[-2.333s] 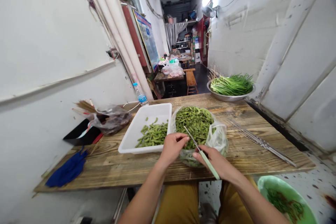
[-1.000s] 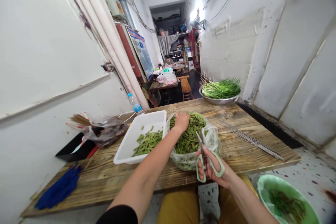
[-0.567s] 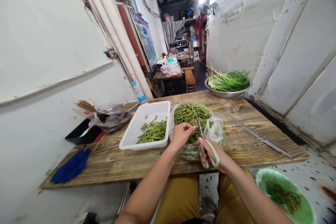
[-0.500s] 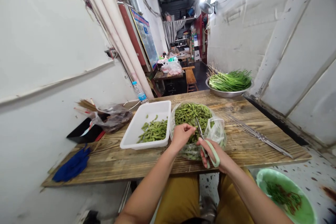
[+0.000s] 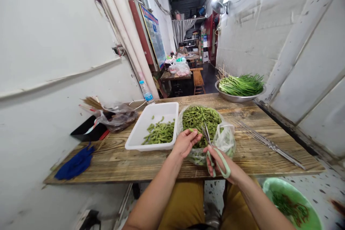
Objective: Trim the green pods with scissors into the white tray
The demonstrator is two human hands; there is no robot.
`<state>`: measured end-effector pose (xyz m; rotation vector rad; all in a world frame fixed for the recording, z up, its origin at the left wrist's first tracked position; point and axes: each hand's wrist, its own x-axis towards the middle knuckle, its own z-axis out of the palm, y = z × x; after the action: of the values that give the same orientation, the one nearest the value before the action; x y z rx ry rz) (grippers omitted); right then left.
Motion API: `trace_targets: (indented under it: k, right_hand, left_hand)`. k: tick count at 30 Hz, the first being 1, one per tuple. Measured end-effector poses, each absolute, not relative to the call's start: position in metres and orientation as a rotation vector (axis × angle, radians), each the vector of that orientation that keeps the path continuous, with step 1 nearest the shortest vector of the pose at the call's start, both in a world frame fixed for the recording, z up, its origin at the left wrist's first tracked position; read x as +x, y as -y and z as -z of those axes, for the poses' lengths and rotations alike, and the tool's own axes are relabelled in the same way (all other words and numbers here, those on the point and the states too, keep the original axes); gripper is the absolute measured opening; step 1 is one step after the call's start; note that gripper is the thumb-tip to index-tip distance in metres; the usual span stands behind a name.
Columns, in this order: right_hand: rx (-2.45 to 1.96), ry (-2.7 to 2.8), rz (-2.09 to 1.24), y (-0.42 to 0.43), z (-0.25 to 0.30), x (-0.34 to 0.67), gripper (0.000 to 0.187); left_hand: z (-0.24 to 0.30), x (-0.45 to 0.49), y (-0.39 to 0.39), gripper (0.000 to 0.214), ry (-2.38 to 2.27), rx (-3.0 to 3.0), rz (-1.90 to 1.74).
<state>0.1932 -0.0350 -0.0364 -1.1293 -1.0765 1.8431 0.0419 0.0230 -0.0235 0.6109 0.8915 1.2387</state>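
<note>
My left hand (image 5: 186, 141) is closed, pinching a green edamame pod (image 5: 192, 130) between thumb and fingers, above the near left part of a clear plastic bag (image 5: 225, 134) full of pods (image 5: 201, 116). In my right hand (image 5: 219, 160) is a pair of scissors (image 5: 224, 167) with pale green handles. The blades point up and away over the pods, close to my left fingertips. Left of the bag stands a white plastic tray (image 5: 134, 134) with a smaller heap of pods (image 5: 161, 132) in it.
Metal skewers (image 5: 269, 143) lie on the wooden table (image 5: 113, 167) at the right. A steel bowl of green stalks (image 5: 239, 85) stands at the far right. Leftward are a blue cloth (image 5: 75, 162), a black box (image 5: 87, 129) and a water bottle (image 5: 147, 93). A green basin (image 5: 292, 201) sits below.
My left hand has turned so its palm and the held pod show more. The scissors stay in my right hand. The whole view has shifted slightly.
</note>
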Motion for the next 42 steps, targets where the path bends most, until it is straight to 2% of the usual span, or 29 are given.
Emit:
trace_targets:
  k: [7,13,18,20,23,25,27,29,31,33,37,39,42]
  right_hand:
    - [-1.206,1.41,-1.588,0.039,0.027,0.187,0.043]
    - [-1.175,1.418,-1.586,0.037,0.032,0.186,0.039]
    - [-1.243,1.309,-1.666,0.036,0.031,0.184,0.045]
    - [-1.237,1.235,-1.727,0.035,0.029,0.184,0.048]
    - [-1.124,1.049,-1.89,0.033,0.029,0.19,0.05]
    - [-0.999,0.925,-2.012,0.032,0.032,0.195,0.049]
    - [-0.881,0.821,-2.095,0.03,0.035,0.199,0.046]
    - [-0.818,0.745,-2.118,0.029,0.039,0.202,0.042]
    - [-0.829,0.706,-2.103,0.028,0.042,0.204,0.039]
    - [-0.867,0.689,-2.077,0.028,0.043,0.205,0.038]
    - [-0.923,0.677,-2.043,0.029,0.041,0.207,0.037]
    - [-0.937,0.681,-2.036,0.03,0.039,0.208,0.037]
    - [-0.931,0.714,-2.013,0.031,0.038,0.211,0.039]
  left_hand:
    - [0.024,0.044,-0.017,0.035,-0.963,0.66,-1.304]
    - [0.021,0.051,-0.012,0.035,-0.951,0.656,-1.349]
    - [0.023,0.048,-0.016,0.028,-1.028,0.755,-1.383]
    - [0.019,0.03,-0.021,0.02,-1.245,0.914,-1.501]
    - [0.007,-0.012,-0.027,0.017,-1.86,1.341,-1.62]
    - [-0.001,-0.034,-0.032,0.03,-2.27,1.624,-1.413]
    - [-0.007,-0.037,-0.04,0.039,-2.455,1.831,-1.159]
    - [-0.009,-0.02,-0.055,0.033,-2.315,2.07,-0.989]
    - [-0.006,0.01,-0.076,0.024,-1.937,2.347,-0.827]
    - [-0.001,0.042,-0.099,0.025,-1.763,2.486,-0.689]
    - [0.006,0.079,-0.134,0.022,-1.932,2.488,-0.386]
    - [0.006,0.081,-0.142,0.019,-1.962,2.436,-0.403]
    - [0.005,0.071,-0.141,0.013,-1.837,2.329,-0.679]
